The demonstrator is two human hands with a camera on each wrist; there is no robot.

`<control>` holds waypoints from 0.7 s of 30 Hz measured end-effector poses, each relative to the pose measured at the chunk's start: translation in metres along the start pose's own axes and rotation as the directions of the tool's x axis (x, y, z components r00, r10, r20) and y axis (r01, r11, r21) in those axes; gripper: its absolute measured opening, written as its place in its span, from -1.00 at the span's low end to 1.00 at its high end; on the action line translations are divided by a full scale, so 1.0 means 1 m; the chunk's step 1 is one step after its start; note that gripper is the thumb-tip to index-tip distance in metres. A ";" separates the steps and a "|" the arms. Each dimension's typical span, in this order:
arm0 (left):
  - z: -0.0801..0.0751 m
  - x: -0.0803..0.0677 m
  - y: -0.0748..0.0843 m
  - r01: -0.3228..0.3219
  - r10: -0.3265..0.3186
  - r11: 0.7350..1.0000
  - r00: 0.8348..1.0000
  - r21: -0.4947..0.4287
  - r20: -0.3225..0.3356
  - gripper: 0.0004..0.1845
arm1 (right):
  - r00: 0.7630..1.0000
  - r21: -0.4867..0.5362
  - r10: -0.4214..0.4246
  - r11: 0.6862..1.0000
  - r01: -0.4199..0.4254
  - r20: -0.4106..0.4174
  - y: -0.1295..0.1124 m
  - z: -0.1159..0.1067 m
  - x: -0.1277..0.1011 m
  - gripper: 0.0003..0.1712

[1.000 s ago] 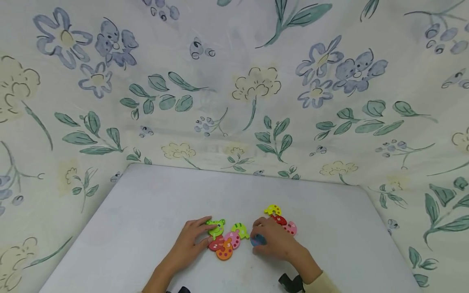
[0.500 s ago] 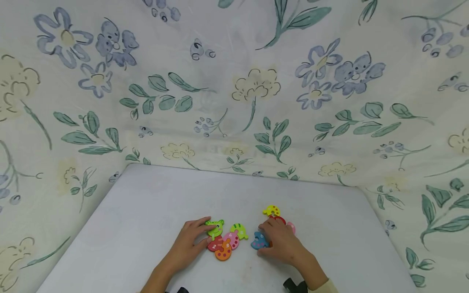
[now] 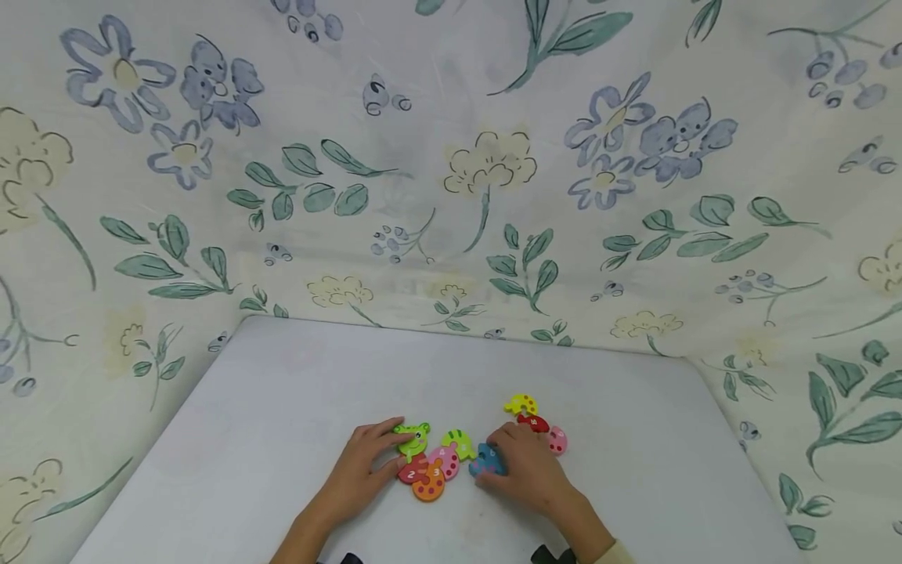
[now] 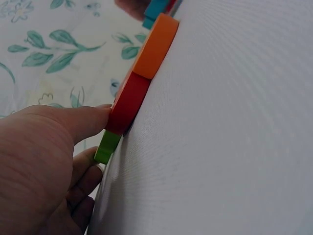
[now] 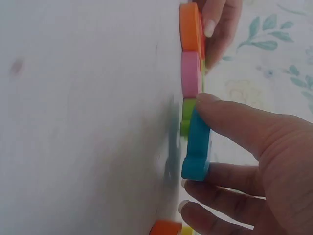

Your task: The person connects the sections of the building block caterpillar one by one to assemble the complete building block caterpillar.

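Two hands: left [image 3: 362,470] steadying five joined pieces [image 3: 431,462], right [image 3: 524,470] pinching one blue piece [image 3: 485,460].

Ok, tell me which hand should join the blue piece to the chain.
Right. The right hand already pinches the blue piece and has it beside the green striped piece at the chain's end. The left hand is busy bracing the frog piece and red piece.

The puzzle pieces — blue piece [image 5: 197,147], orange piece [image 4: 155,45], red piece [image 4: 128,102] — look like painted wood, perhaps foam, with a smooth matt finish. The surface [image 3: 282,407] wears finely woven white cloth; the far backdrop [image 3: 451,157] is thin, floral-printed fabric.
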State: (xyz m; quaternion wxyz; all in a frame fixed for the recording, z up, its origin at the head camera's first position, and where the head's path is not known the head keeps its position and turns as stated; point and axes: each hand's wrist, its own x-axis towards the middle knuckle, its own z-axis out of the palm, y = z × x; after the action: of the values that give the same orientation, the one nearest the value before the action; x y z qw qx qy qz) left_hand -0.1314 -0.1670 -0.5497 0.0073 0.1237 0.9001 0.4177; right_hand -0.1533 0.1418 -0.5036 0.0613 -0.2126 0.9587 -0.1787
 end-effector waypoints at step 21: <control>-0.001 0.000 0.001 0.000 0.000 1.000 1.000 -0.002 0.001 -0.58 | 0.994 0.069 0.093 0.993 -0.096 0.049 -0.021 0.001 0.008 -0.38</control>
State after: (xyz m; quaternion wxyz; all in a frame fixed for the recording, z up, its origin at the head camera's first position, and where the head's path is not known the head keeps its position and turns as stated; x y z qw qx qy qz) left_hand -0.1311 -0.1668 -0.5487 0.0079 0.1237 0.8997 0.4185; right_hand -0.1520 0.1205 -0.4966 0.0993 -0.1687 0.9590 -0.2050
